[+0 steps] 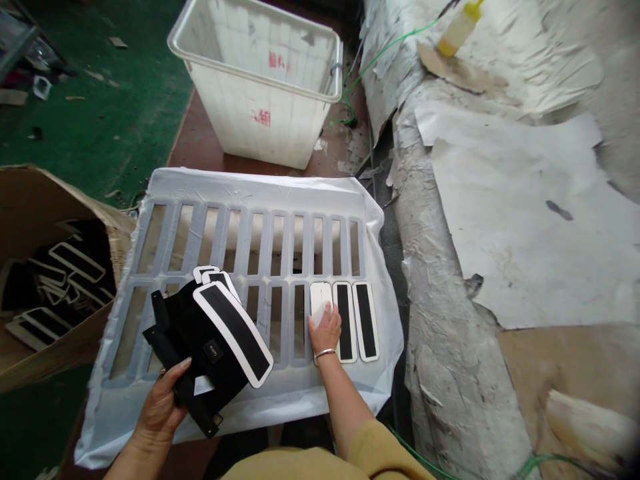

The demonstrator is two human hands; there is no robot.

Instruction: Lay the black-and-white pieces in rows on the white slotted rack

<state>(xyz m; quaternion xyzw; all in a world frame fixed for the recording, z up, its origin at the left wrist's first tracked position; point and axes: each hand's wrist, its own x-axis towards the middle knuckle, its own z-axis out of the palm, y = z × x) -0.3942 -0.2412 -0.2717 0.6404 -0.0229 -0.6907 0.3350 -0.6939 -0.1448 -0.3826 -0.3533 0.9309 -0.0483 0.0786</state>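
The white-faced panel (321, 293) lay lengthwise over the near row of the slotted frame (383, 373), directly beneath the right hand (327, 330). From my end I saw its far end bare beyond the fingertips, while the palm and wrist hid most of the near end. The thumb sat at its left edge and the other fingers on its face; I could not tell whether they pinched it or only pressed. Just to its right, side by side, lay two black panels (355, 321) with white borders.

Further left, I had the left hand (163, 407) clasping a black piece (187, 347) by its near left edge, thumb on top, holding it tilted over the frame. A curved white-bordered panel (235, 333) lay across that piece, well beyond the grip, with more panel ends showing behind it.

Outward from there, a carton (60, 190) of similar panels stood at my left, a white bin (255, 100) past the frame's far edge, and a sheet-covered surface (520, 200) to the right.
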